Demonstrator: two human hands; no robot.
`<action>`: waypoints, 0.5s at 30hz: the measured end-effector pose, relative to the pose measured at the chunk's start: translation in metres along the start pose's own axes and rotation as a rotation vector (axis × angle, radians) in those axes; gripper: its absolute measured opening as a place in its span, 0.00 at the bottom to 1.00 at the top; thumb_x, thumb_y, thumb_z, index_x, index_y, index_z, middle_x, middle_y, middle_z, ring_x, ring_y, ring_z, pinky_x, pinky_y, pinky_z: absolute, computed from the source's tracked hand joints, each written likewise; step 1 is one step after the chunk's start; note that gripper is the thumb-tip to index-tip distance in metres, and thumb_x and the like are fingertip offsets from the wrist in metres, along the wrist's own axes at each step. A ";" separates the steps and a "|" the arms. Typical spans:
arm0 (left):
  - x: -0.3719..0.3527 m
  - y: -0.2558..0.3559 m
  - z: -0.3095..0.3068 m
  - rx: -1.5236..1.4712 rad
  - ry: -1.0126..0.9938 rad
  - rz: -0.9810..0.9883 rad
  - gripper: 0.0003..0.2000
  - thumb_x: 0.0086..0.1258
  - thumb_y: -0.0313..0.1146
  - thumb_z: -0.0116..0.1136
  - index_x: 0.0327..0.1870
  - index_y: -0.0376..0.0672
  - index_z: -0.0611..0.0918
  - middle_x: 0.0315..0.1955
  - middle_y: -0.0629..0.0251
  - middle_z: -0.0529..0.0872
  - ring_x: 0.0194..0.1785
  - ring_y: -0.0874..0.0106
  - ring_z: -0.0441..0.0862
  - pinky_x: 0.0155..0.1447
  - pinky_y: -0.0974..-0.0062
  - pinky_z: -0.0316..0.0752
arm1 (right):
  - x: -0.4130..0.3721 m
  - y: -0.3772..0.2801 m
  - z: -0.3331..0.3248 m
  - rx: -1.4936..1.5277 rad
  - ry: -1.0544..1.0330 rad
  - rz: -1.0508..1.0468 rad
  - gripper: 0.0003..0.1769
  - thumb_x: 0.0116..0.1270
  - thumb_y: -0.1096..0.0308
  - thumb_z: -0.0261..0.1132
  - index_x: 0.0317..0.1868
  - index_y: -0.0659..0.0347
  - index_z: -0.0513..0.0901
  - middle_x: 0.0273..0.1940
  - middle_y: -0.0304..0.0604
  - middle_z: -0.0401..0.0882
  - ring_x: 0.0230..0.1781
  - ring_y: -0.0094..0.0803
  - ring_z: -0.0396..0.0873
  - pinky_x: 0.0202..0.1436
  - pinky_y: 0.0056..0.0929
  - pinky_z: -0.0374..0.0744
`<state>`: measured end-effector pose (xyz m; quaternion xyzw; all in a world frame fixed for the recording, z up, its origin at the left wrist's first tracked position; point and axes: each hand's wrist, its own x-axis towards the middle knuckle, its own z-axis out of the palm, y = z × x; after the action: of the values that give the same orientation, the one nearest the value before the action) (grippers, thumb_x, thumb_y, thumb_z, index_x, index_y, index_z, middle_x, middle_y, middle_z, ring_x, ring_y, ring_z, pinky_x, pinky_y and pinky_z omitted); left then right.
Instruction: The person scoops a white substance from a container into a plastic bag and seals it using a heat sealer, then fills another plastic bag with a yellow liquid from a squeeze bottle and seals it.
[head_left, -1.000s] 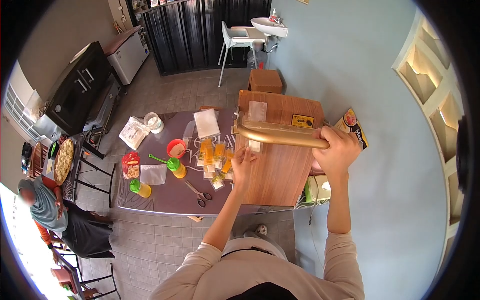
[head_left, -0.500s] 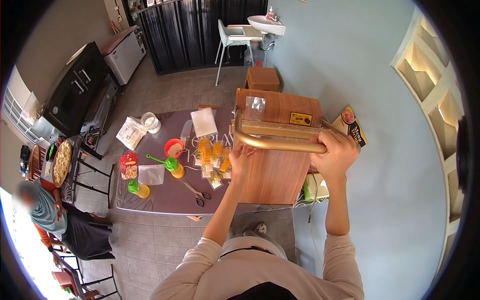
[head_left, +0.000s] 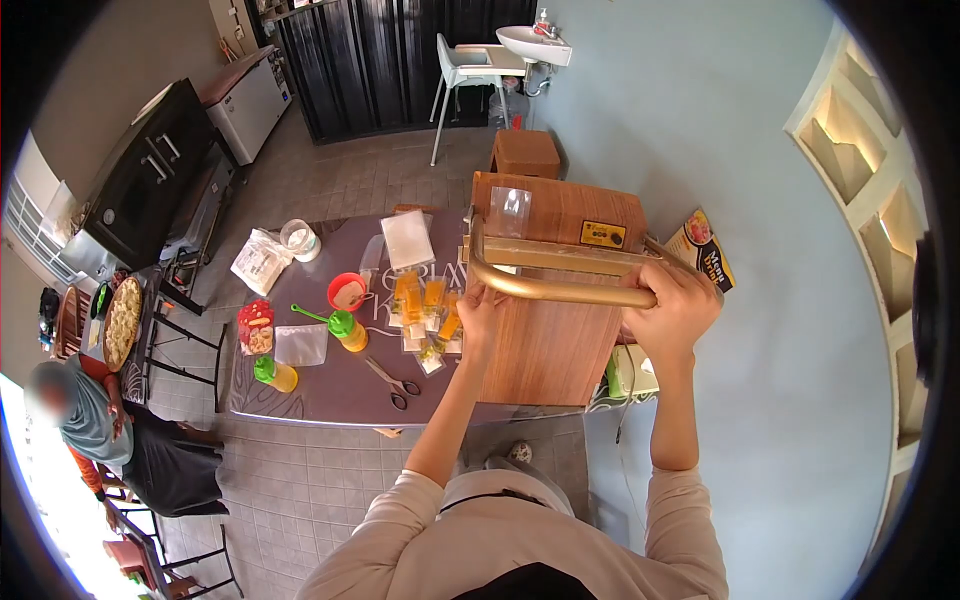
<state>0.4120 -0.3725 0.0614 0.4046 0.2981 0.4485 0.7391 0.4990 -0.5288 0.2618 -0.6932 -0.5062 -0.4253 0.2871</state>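
A table (head_left: 330, 395) by a blue wall (head_left: 700, 120). Our right hand (head_left: 682, 305) closes its fingers around a gold lever (head_left: 560, 291) on a wooden box (head_left: 550, 345); our left hand (head_left: 481, 312) touches the box, and we cannot tell its grip.

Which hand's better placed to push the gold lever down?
Right. The right hand grips the free end of the gold lever; the left hand sits at the edge of the wooden box.

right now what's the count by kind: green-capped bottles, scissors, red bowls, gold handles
green-capped bottles: 2
scissors: 1
red bowl: 1
gold handle, gripped by the right hand: 1
total: 5
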 end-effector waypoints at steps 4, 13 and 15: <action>0.005 -0.009 -0.004 0.016 0.002 0.006 0.09 0.69 0.31 0.52 0.40 0.32 0.78 0.32 0.63 0.82 0.37 0.74 0.81 0.41 0.77 0.79 | -0.004 0.001 -0.001 -0.034 -0.037 -0.006 0.08 0.34 0.72 0.63 0.11 0.50 0.71 0.10 0.31 0.69 0.12 0.29 0.67 0.21 0.26 0.60; 0.013 -0.018 -0.008 0.000 -0.016 -0.002 0.14 0.67 0.38 0.55 0.37 0.33 0.78 0.27 0.61 0.82 0.32 0.73 0.82 0.38 0.80 0.78 | -0.028 -0.010 -0.012 0.030 -0.168 0.029 0.09 0.38 0.71 0.65 0.12 0.51 0.71 0.10 0.32 0.69 0.12 0.29 0.68 0.21 0.27 0.60; 0.013 -0.016 -0.010 0.021 -0.051 -0.027 0.14 0.68 0.38 0.55 0.40 0.32 0.77 0.28 0.60 0.82 0.34 0.73 0.82 0.39 0.80 0.78 | -0.042 -0.010 -0.011 0.047 -0.264 0.083 0.11 0.39 0.71 0.65 0.12 0.52 0.70 0.11 0.31 0.70 0.12 0.28 0.69 0.21 0.27 0.60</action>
<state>0.4166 -0.3615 0.0417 0.4197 0.2892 0.4251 0.7481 0.4810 -0.5537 0.2299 -0.7565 -0.5202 -0.3062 0.2516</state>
